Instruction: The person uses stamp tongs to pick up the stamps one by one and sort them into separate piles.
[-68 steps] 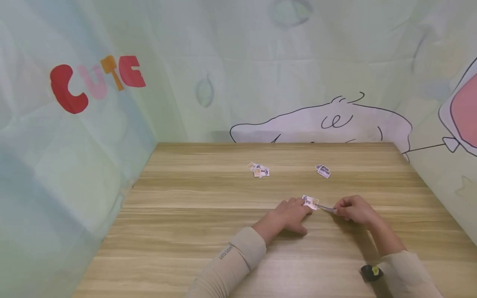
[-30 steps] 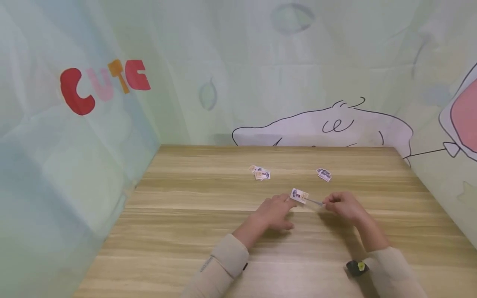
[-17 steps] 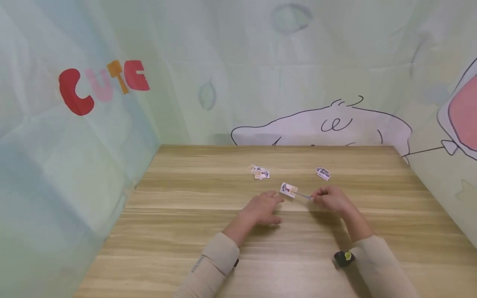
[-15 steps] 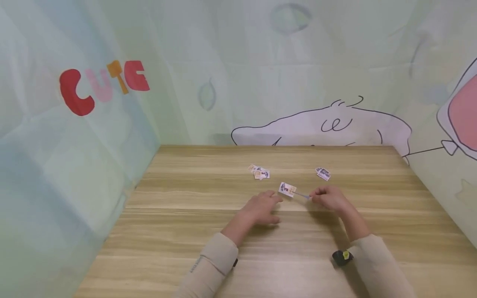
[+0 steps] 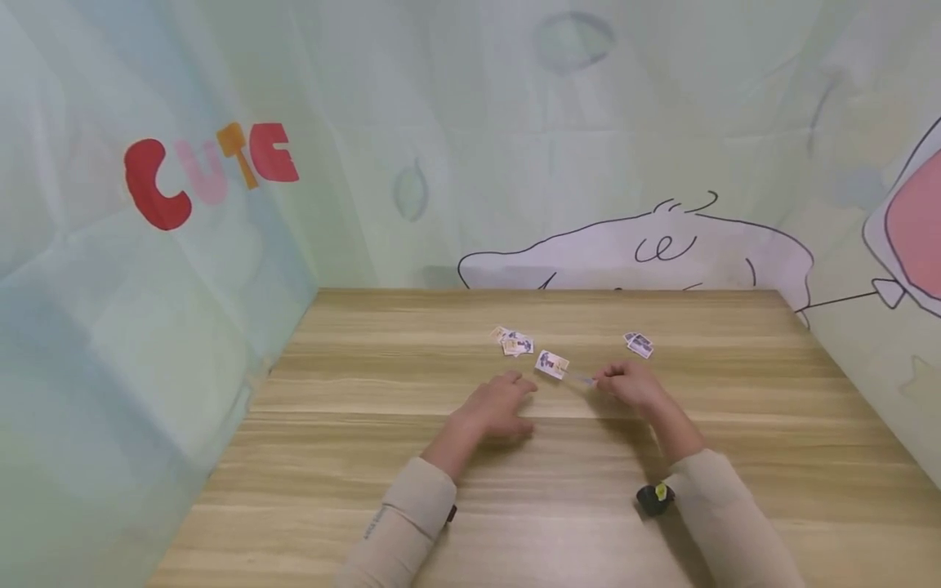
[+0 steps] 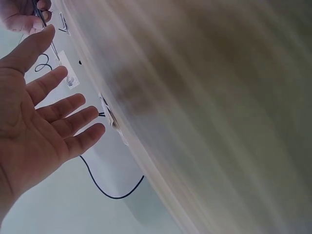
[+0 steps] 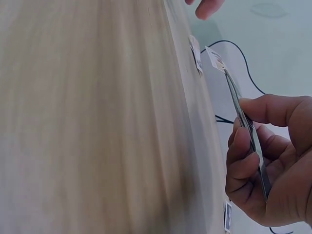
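My right hand point(image 5: 628, 385) pinches a pair of metal tweezers point(image 7: 246, 124) between thumb and fingers. The tips of the tweezers grip one edge of a small printed card point(image 5: 552, 364), which hangs above the table. To the left, my left hand point(image 5: 496, 404) hovers with its fingers spread, palm showing in the left wrist view, and holds nothing. Just beyond the held card lies a loose pile of small printed cards point(image 5: 518, 343), overlapping each other. Farther right, a smaller pile of darker cards point(image 5: 639, 345) rests on the wood.
The wooden table point(image 5: 353, 457) meets a printed cloth backdrop point(image 5: 367, 163) at its back and sides. Red, pink and orange letters point(image 5: 158, 184) mark the cloth on the left. A dark wrist camera point(image 5: 654, 498) sits by my right sleeve.
Both hands have moved left and away from me. The card in the tweezers has left my left hand's fingertips and come close to the left pile. Both piles stay put.
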`<action>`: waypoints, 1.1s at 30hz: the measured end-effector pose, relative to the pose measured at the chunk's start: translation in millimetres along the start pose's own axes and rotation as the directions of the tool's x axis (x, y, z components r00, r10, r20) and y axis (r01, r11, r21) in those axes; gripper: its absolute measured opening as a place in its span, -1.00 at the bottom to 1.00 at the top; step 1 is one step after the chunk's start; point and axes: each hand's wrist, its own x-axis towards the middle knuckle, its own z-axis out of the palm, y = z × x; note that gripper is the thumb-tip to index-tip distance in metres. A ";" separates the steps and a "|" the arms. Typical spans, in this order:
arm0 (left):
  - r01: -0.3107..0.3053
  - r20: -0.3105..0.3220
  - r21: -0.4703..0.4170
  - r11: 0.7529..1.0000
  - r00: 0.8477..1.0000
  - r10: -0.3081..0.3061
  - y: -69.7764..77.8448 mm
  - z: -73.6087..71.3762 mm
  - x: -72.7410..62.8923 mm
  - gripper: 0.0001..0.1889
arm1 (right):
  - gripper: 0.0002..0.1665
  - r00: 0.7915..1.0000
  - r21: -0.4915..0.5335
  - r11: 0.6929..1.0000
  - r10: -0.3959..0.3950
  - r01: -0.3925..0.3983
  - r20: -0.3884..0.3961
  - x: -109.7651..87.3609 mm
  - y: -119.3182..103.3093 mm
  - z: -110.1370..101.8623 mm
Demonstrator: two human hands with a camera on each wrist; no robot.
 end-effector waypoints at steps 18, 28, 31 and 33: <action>0.067 -0.003 -0.065 0.996 0.998 -0.067 -28.3 -13.1 0.5 -0.33 | -0.80 0.999 0.059 0.997 0.050 -0.049 -0.017 29.2 -16.0 31.0; 0.081 -0.025 -0.111 0.991 0.996 -0.085 -45.9 -17.0 -1.6 -0.35 | -0.81 0.997 0.068 0.995 0.070 -0.067 -0.042 40.5 -22.1 43.4; 0.094 -0.029 -0.097 0.991 0.995 -0.097 -52.0 -16.8 -0.4 -0.34 | -0.83 0.997 0.076 0.996 0.058 -0.054 -0.051 43.0 -24.2 45.8; 0.100 -0.031 -0.097 0.990 0.994 -0.103 -55.5 -17.3 0.4 -0.34 | -0.84 0.997 0.079 0.996 0.042 -0.038 -0.057 44.7 -24.8 47.3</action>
